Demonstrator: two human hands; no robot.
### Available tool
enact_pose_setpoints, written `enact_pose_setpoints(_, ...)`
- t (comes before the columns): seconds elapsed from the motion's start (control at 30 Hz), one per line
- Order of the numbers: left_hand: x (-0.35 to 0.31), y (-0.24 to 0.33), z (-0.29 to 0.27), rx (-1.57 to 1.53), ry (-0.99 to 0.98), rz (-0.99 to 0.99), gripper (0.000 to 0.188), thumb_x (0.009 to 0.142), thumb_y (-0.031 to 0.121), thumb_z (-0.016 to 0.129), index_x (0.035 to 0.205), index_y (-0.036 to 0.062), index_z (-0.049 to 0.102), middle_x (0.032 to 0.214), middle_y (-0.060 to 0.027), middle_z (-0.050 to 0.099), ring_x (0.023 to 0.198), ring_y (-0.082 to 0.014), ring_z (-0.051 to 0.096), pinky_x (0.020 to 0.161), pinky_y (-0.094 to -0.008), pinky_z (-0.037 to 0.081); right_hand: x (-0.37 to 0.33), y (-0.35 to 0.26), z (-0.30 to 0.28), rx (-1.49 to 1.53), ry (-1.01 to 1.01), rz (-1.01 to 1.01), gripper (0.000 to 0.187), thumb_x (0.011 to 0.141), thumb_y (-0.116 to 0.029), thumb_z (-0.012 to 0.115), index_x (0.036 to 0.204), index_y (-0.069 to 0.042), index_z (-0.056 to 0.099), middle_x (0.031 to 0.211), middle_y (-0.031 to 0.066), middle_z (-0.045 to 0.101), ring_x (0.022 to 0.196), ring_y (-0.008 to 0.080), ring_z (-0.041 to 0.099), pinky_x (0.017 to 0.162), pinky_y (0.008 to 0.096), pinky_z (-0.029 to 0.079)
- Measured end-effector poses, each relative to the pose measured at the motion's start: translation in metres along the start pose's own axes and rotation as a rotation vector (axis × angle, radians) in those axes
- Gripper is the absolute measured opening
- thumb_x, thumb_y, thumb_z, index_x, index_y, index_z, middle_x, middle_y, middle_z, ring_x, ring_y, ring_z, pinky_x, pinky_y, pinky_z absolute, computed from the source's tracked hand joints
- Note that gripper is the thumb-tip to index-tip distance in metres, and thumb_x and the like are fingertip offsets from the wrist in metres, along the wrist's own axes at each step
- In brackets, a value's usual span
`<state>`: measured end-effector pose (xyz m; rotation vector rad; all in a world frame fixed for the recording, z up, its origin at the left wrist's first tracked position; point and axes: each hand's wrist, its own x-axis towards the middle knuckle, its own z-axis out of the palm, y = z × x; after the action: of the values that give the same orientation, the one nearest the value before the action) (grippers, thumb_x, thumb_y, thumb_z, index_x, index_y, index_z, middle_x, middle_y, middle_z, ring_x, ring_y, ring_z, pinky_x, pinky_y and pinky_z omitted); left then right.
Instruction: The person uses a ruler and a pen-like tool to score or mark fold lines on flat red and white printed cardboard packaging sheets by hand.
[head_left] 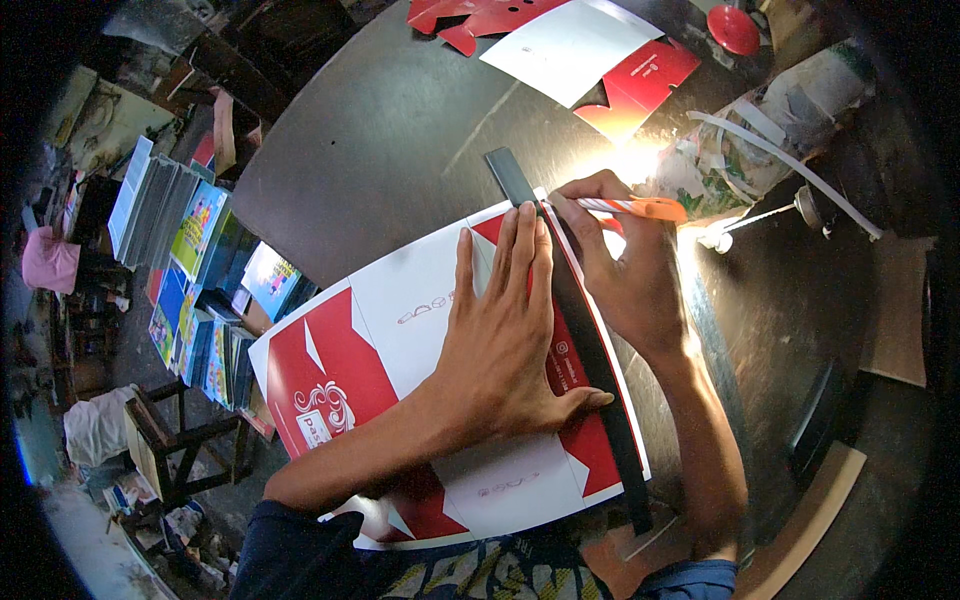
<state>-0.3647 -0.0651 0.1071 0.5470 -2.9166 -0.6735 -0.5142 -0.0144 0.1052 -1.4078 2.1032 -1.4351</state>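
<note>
A large printed sheet in red and white lies in front of me on the dark table, with box-like panels and fold lines. Along its right side runs a long dark straightedge, tilted from upper left to lower right. My left hand lies flat on the sheet, fingers stretched and thumb reaching across the straightedge. My right hand grips a slim white-and-orange cutter-like tool like a pen. Its working tip is hard to make out, near the sheet's top right corner, beside the straightedge.
Cut red and white sheets lie at the table's far side, near a red round object. A bright lamp glows right of my right hand. Stacks of colourful booklets stand at left, above a wooden stool.
</note>
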Motion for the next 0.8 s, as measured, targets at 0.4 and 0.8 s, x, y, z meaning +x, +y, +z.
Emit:
enact_pose_setpoints(0.4, 0.006, 0.009, 0.0, 0.133, -0.034, 0.017, 0.141, 0.059, 0.069, 0.081, 0.149, -0.0133, 0.01, 0.157, -0.0337, 0.016, 0.15, -0.0435, 0.013, 0.12, -0.0583, 0.005, -0.115, -0.052, -0.09, -0.081, -0.209, 0.293, 0.006, 0.089, -0.002, 0.061, 0.093, 0.002, 0.064, 0.086, 0.0186, 0.067, 0.078, 0.0341, 0.069, 0.069, 0.0371, 0.054)
enact_pose_setpoints(0.8, 0.003, 0.011, 0.001, 0.281, -0.046, 0.051, 0.134, 0.061, 0.062, 0.085, 0.151, -0.0099, 0.016, 0.158, -0.0323, 0.019, 0.15, -0.0423, 0.016, 0.121, -0.0574, 0.008, -0.205, -0.077, -0.127, -0.095, -0.108, 0.443, 0.011, 0.084, 0.007, 0.068, 0.094, 0.001, 0.067, 0.096, 0.0201, 0.073, 0.095, 0.0291, 0.073, 0.081, 0.0347, 0.058)
